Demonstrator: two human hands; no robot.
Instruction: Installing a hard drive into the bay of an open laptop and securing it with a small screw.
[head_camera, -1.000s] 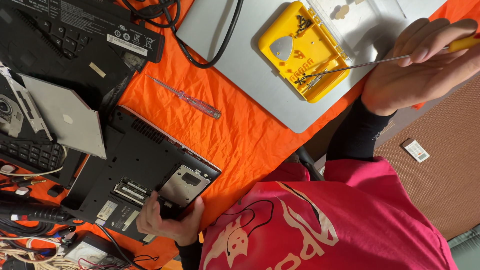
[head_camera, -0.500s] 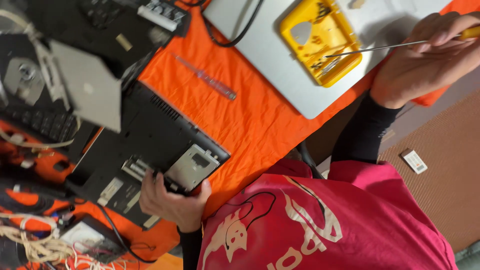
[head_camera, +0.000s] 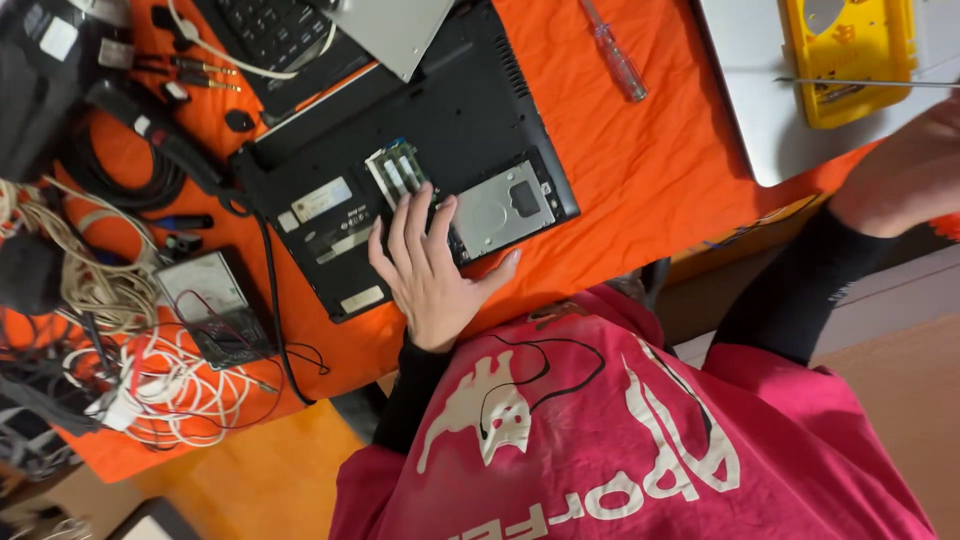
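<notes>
A black laptop (head_camera: 470, 100) lies bottom-up on the orange cloth (head_camera: 650, 170), its panel off, showing memory modules (head_camera: 398, 170) and a silver hard-drive bay (head_camera: 505, 205). My left hand (head_camera: 430, 270) rests flat on it, fingers spread, fingertips by the memory modules and thumb under the drive bay. My right hand (head_camera: 905, 165) is at the right edge, its fingers cut off by the frame. From it a long thin screwdriver shaft (head_camera: 860, 82) reaches across a yellow tool case (head_camera: 850, 50).
The yellow case sits on a grey closed laptop (head_camera: 760, 110). A small clear-handled screwdriver (head_camera: 615, 50) lies on the cloth. At left are a multimeter (head_camera: 210, 300), tangled white cables (head_camera: 170, 390), black cords, a loose keyboard (head_camera: 270, 30) and a silver drive (head_camera: 395, 30).
My view has swung left and closer. My left hand has gone from gripping the laptop's near edge to lying flat on its open underside. My right hand still keeps the screwdriver over the yellow case.
</notes>
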